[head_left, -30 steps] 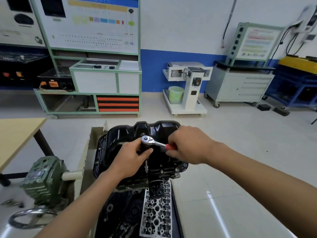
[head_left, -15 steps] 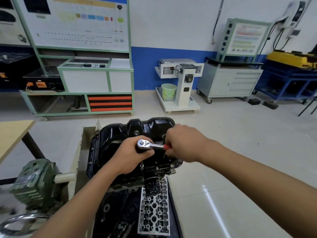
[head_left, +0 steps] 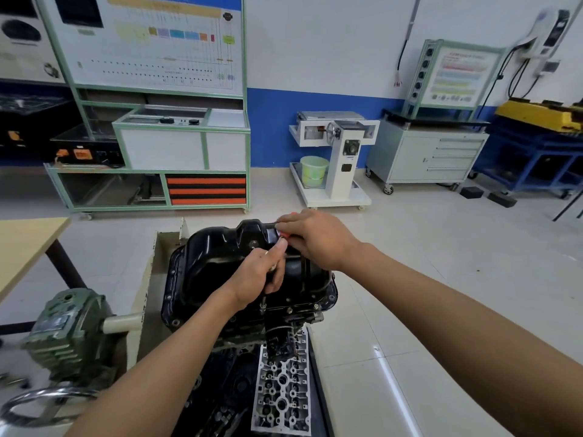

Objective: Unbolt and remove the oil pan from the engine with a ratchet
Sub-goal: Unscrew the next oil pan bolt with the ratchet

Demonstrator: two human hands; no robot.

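Left hand: fingers curled round the head end of the ratchet, knuckles up, thumb side toward the far wall. A thin extension bar drops from under the palm onto the near flange of the oil pan.

Right hand: just beyond and to the right of the left, nearly touching it, wrapped over the ratchet's red grip (only a sliver of red shows between the two hands).

Oil pan sits directly under both hands. It is black and glossy, sump side up, on the engine. Two bolt heads show on the flange just right of the extension bar.

Nearer than the hands and lower: a bare aluminium cylinder head lying face up on dark parts.

Left of the left forearm: a green gearbox on the engine stand, and a chrome handwheel below it (blurred at the frame edge). Further left, the corner of a pale wood table.

Floor: large cream tiles, shiny, with a streak of light reflected right of the cylinder head.

Beyond the hands, along the far wall (white above, blue band below):
- ahead and left, a green-framed training board with a wiring diagram, and orange drawers beneath
- straight ahead, a white wheeled stand carrying a pale green bucket
- ahead and right, a grey cabinet on casters with a display panel on top
- far right, a blue bench with something yellow on it
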